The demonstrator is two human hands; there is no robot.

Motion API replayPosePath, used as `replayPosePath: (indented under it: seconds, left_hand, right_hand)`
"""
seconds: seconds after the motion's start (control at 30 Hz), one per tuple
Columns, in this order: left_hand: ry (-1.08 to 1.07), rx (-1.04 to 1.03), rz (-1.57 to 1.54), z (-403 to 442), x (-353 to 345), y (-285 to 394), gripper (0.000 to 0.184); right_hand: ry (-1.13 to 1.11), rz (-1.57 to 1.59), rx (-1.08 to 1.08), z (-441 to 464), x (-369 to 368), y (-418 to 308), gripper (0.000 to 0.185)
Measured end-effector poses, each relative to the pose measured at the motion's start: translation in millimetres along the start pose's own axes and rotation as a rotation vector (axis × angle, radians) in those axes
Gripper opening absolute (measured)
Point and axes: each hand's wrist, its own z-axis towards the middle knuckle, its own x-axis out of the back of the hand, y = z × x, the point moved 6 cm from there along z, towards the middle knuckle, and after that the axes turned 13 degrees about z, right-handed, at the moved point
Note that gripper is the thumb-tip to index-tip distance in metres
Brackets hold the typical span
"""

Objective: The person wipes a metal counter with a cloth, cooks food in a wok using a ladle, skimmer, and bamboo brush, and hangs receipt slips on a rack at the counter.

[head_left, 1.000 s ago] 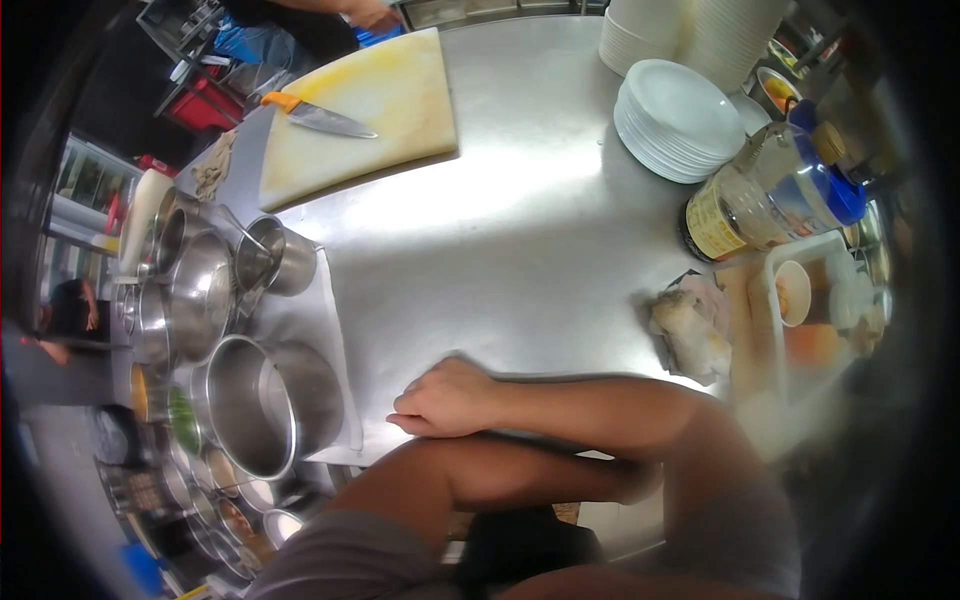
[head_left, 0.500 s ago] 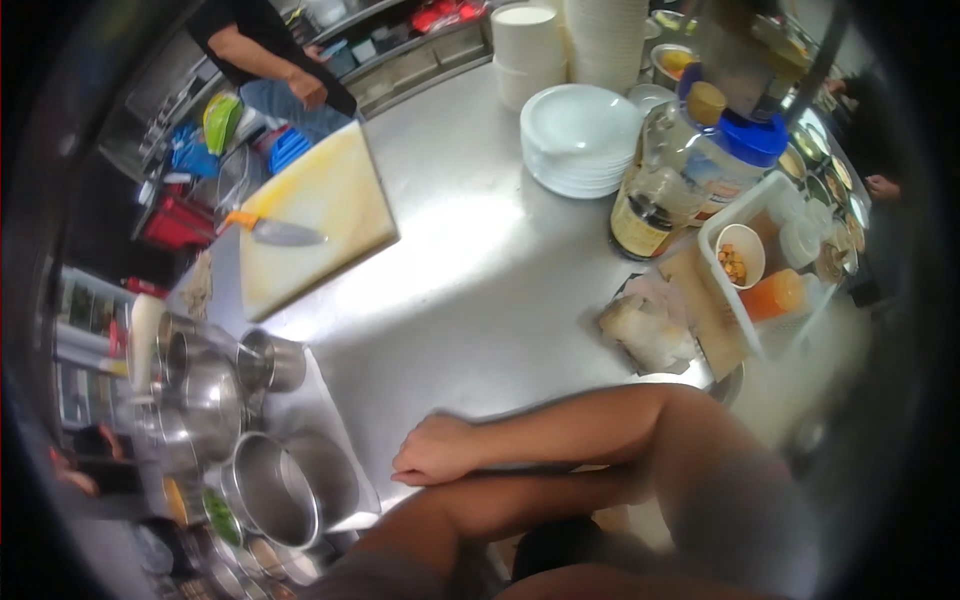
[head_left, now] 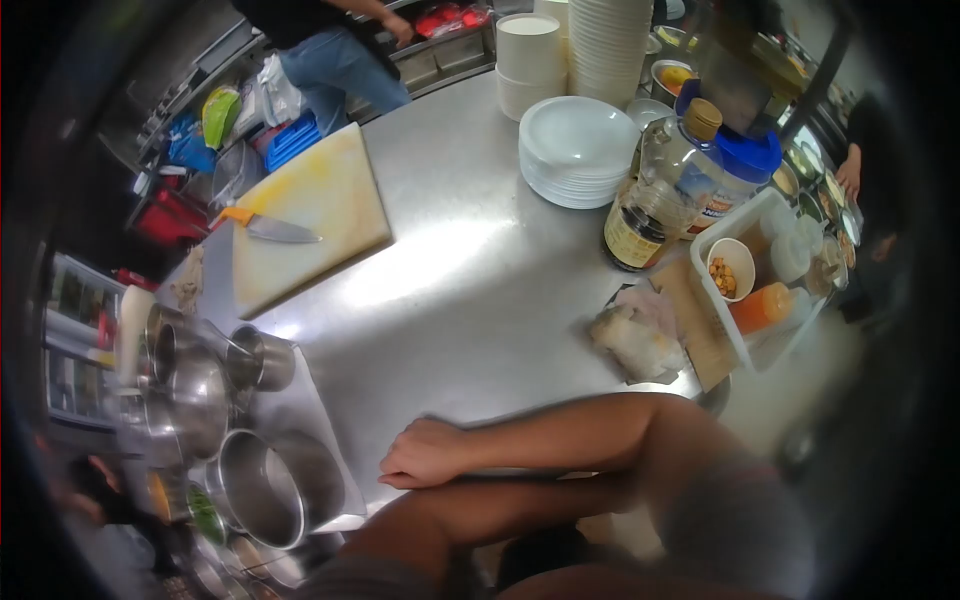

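Note:
My forearms lie crossed at the near edge of the steel table (head_left: 440,330). My right hand (head_left: 425,453) rests at the left end of the crossed arms, its fingers curled closed with nothing seen in them. The left forearm passes beneath the right one, and its hand is hidden near the right elbow. Left of my right hand is a large steel pot (head_left: 262,490). To the right, beyond the right forearm, sits a crumpled cloth (head_left: 640,340). A knife (head_left: 283,231) with an orange handle lies on the cutting board (head_left: 320,215) at the back left.
White plates (head_left: 578,150) are stacked at the back, beside tall stacks of bowls (head_left: 605,50). A dark-sauce bottle (head_left: 640,225) and a white basket (head_left: 745,340) stand on the right. One person (head_left: 340,70) stands behind the board; another person's hand (head_left: 850,172) shows far right.
The view has swung right and up, bringing more of the far side into sight. The person behind the board has shifted. My crossed arms keep their pose.

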Motion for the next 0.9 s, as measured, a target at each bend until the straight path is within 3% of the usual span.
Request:
replayPosePath:
  seconds: [0.7, 0.83, 0.9]
  left_hand:
    - [0.217, 0.009, 0.209, -21.4, 47.4, 22.7, 0.051]
    - [0.106, -0.149, 0.206, 34.8, 3.7, -16.0, 0.034]
    - [0.13, -0.152, 0.131, 31.5, 5.8, -11.8, 0.035]
  right_hand:
    - [-0.08, -0.076, -0.036, 5.3, -1.4, -0.9, 0.04]
    - [-0.058, -0.09, -0.017, 5.4, 0.7, -3.5, 0.04]
    - [-0.057, -0.09, -0.027, 5.0, -0.3, -0.7, 0.04]
